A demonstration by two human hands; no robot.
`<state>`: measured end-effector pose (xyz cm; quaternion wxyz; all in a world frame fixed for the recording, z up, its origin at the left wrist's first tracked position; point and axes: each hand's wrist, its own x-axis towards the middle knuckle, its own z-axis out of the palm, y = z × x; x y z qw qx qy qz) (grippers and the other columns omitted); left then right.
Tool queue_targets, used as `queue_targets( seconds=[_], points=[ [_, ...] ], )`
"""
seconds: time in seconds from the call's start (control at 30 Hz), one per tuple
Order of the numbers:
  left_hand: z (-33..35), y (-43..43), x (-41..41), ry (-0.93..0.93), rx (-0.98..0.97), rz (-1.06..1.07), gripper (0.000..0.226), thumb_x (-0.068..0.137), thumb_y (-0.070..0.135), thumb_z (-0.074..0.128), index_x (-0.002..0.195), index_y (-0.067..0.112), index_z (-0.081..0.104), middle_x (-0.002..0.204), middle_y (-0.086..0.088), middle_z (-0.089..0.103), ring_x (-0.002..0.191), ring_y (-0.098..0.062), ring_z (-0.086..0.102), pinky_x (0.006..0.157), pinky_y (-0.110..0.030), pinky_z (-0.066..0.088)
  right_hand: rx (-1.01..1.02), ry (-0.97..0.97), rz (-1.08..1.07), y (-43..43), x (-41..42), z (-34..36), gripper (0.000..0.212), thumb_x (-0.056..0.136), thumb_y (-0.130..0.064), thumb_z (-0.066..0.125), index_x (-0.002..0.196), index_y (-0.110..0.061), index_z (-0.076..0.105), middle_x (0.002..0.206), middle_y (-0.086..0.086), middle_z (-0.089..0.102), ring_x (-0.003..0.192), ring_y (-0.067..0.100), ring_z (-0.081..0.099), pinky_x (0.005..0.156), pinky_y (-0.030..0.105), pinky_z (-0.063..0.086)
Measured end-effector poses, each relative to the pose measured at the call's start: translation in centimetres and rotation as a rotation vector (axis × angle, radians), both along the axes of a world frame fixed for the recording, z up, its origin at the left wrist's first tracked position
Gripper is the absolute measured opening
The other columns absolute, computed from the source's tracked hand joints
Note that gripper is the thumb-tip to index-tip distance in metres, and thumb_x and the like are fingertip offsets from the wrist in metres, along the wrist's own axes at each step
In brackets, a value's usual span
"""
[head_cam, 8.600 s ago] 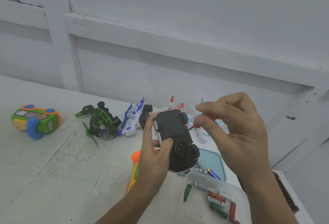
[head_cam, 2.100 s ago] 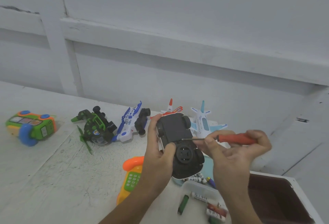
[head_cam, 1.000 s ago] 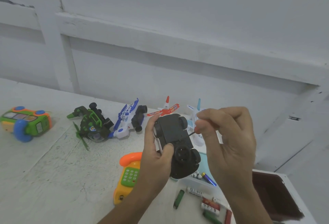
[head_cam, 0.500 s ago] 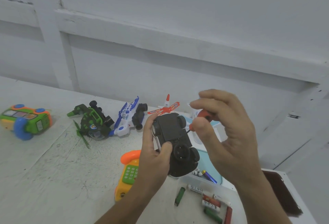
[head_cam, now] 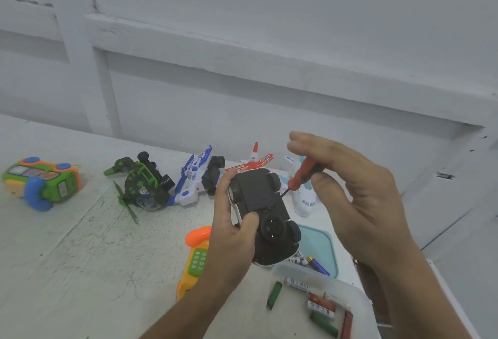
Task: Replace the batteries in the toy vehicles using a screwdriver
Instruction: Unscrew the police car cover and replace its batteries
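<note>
My left hand [head_cam: 231,233] grips a toy car [head_cam: 262,212] upside down above the table, its black underside and wheels facing me. My right hand [head_cam: 358,190] pinches a red-handled screwdriver [head_cam: 303,174] between thumb and fingers. The thin tip points down-left and touches the car's underside near its right edge. A clear tray [head_cam: 361,303] at the lower right holds several loose batteries, red, green and white.
Along the wall stand a green and black toy vehicle [head_cam: 142,185], a blue and white one [head_cam: 198,181], a red and white plane [head_cam: 252,163] and a white plane [head_cam: 304,198]. A green and orange toy [head_cam: 40,181] lies far left. An orange toy phone [head_cam: 195,255] and a teal lid [head_cam: 320,249] lie below the car.
My right hand has loosened around the screwdriver, so more of the red handle shows, and its fingers have spread. The car stays in my left hand, barely shifted.
</note>
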<state>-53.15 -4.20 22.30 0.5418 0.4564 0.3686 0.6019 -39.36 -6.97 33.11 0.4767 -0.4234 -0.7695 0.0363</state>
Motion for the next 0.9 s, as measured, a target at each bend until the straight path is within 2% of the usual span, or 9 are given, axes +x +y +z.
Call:
queue_targets(
  seconds=[0.07, 0.2, 0.4, 0.5, 0.57, 0.63, 0.73, 0.83, 0.9],
  points=[
    [0.05, -0.12, 0.03, 0.0, 0.008, -0.005, 0.079, 0.092, -0.016, 0.042, 0.139, 0.047, 0.039, 0.134, 0.009, 0.056, 0.106, -0.015, 0.066, 0.079, -0.033, 0.06, 0.0, 0.001, -0.01, 0.09, -0.02, 0.15, 0.023, 0.089, -0.024, 0.054, 0.108, -0.027, 0.067, 0.12, -0.002, 0.063, 0.106, 0.004, 0.061, 0.094, 0.008, 0.038],
    [0.07, -0.19, -0.01, -0.005, 0.022, -0.002, 0.077, 0.091, -0.017, 0.041, 0.139, 0.043, 0.04, 0.129, 0.011, 0.059, 0.1, -0.011, 0.067, 0.076, -0.031, 0.059, 0.038, 0.009, -0.064, 0.46, 0.08, 0.34, 0.014, 0.083, -0.026, 0.074, 0.097, -0.025, 0.074, 0.093, 0.008, 0.061, 0.093, -0.002, 0.056, 0.086, 0.007, 0.037],
    [0.04, -0.29, -0.12, -0.015, 0.009, -0.027, 0.079, 0.091, -0.016, 0.042, 0.138, 0.047, 0.041, 0.131, 0.01, 0.059, 0.105, -0.02, 0.067, 0.081, -0.04, 0.061, -0.056, 0.085, 0.071, 0.38, 0.27, 0.32, 0.044, 0.09, -0.004, 0.057, 0.128, -0.026, 0.059, 0.1, -0.005, 0.068, 0.09, 0.02, 0.069, 0.092, 0.033, 0.05],
    [0.08, -0.26, -0.03, -0.007, 0.009, -0.023, 0.079, 0.091, -0.016, 0.042, 0.139, 0.047, 0.04, 0.136, 0.006, 0.055, 0.111, -0.023, 0.064, 0.083, -0.043, 0.06, -0.083, 0.063, 0.08, 0.21, 0.22, 0.52, 0.038, 0.09, -0.004, 0.052, 0.121, -0.023, 0.064, 0.102, -0.004, 0.068, 0.083, 0.018, 0.068, 0.092, 0.025, 0.049],
    [0.19, -0.24, -0.02, -0.005, 0.021, -0.013, 0.079, 0.091, -0.017, 0.042, 0.139, 0.045, 0.041, 0.137, 0.006, 0.054, 0.111, -0.02, 0.064, 0.079, -0.036, 0.06, -0.054, 0.072, 0.08, 0.26, 0.11, 0.69, 0.025, 0.089, -0.018, 0.06, 0.112, -0.025, 0.067, 0.116, -0.003, 0.064, 0.082, 0.016, 0.067, 0.092, 0.025, 0.047],
    [0.19, -0.23, -0.02, -0.003, 0.036, -0.008, 0.078, 0.091, -0.017, 0.042, 0.139, 0.046, 0.041, 0.136, 0.009, 0.055, 0.111, -0.017, 0.064, 0.077, -0.031, 0.059, -0.017, 0.059, 0.03, 0.34, 0.03, 0.86, 0.02, 0.084, -0.028, 0.071, 0.103, -0.026, 0.071, 0.109, 0.003, 0.06, 0.083, 0.01, 0.065, 0.088, 0.017, 0.044],
    [0.05, -0.11, -0.01, 0.005, 0.039, 0.0, 0.078, 0.091, -0.017, 0.041, 0.138, 0.046, 0.041, 0.133, 0.01, 0.057, 0.107, -0.014, 0.065, 0.076, -0.028, 0.058, 0.023, 0.035, -0.006, 0.45, 0.11, 0.96, 0.021, 0.084, -0.02, 0.073, 0.104, -0.022, 0.073, 0.087, 0.006, 0.065, 0.087, 0.004, 0.062, 0.084, 0.011, 0.042],
    [0.03, -0.17, 0.03, 0.008, 0.033, -0.014, 0.078, 0.091, -0.017, 0.041, 0.141, 0.043, 0.04, 0.133, 0.009, 0.058, 0.103, -0.013, 0.066, 0.074, -0.026, 0.058, -0.018, 0.061, 0.045, 0.57, 0.25, 0.84, 0.036, 0.089, -0.008, 0.064, 0.121, -0.023, 0.065, 0.093, -0.004, 0.068, 0.09, 0.016, 0.068, 0.089, 0.024, 0.049],
    [-0.02, -0.18, 0.06, 0.01, 0.023, -0.027, 0.079, 0.09, -0.017, 0.042, 0.14, 0.044, 0.04, 0.132, 0.006, 0.058, 0.105, -0.016, 0.066, 0.076, -0.029, 0.059, -0.059, 0.05, 0.07, 0.64, 0.32, 0.73, 0.04, 0.091, -0.002, 0.053, 0.124, -0.021, 0.062, 0.098, -0.005, 0.068, 0.085, 0.018, 0.069, 0.089, 0.023, 0.049]
  ],
)
